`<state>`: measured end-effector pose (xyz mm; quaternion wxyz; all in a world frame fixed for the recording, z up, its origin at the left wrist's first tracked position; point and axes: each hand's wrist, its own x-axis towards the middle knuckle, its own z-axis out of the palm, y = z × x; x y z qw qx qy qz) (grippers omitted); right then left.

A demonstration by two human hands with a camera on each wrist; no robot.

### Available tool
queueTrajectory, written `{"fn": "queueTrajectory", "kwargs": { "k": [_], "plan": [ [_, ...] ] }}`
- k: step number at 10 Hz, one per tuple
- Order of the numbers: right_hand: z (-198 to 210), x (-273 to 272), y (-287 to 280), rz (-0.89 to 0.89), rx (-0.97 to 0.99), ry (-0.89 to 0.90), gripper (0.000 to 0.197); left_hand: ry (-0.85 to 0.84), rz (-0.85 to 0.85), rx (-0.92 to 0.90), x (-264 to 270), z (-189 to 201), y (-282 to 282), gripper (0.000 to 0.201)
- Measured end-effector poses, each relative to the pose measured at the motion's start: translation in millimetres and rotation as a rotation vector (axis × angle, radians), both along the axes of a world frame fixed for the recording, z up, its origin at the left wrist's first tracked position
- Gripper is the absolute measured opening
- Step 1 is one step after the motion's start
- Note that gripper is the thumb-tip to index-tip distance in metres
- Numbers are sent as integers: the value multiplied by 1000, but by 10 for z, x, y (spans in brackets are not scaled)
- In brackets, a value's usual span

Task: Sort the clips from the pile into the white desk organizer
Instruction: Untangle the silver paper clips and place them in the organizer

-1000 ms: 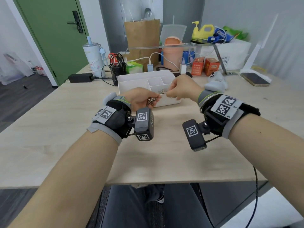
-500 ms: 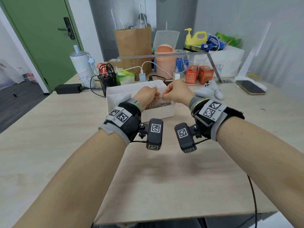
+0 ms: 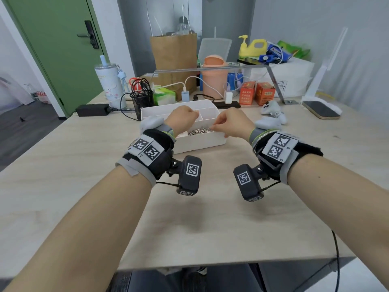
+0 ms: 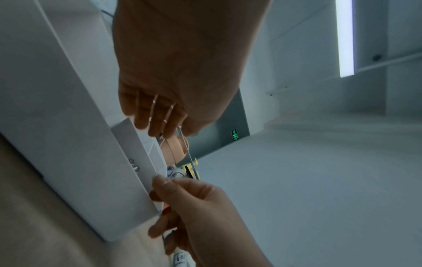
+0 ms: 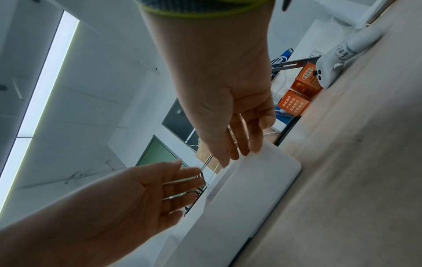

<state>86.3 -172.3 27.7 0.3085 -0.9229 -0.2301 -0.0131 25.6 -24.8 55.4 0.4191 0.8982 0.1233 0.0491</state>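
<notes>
Both hands hover over the white desk organizer (image 3: 200, 142) — left hand (image 3: 182, 120) fingers loosely extended with clips (image 5: 180, 180) resting across them, right hand (image 3: 232, 123) pinching one — a slip scatters clips outside the front compartment's pile (image 3: 200, 131).

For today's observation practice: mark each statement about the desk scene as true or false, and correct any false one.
1. Both hands are over the white desk organizer. True.
2. The clips lie in the organizer's front compartment. True.
3. The green door stands wide open. False: it is shut.
4. A phone lies on the table at the right. True.
5. The left hand rests flat on the bare table. False: it is raised over the organizer.
6. The right hand holds the orange boxes. False: they stand behind the organizer, untouched.
</notes>
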Motion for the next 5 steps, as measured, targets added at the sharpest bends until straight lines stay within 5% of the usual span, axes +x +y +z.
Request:
{"fn": "queueTrajectory", "kwargs": {
  "k": [1, 3, 4, 5],
  "plan": [
    [-58, -56, -39, -7, -43, 28, 26, 130, 109, 152, -92, -14, 147, 24],
    [-55, -88, -33, -33, -76, 44, 23, 281, 141, 114, -310, -87, 347, 40],
    [-72, -78, 2, -75, -105, -32, 21, 366, 52, 263, -304, -121, 415, 38],
    [-97, -60, 14, -125, -83, -37, 17, 333, 132, 106, -192, -213, 467, 18]
  ]
}}
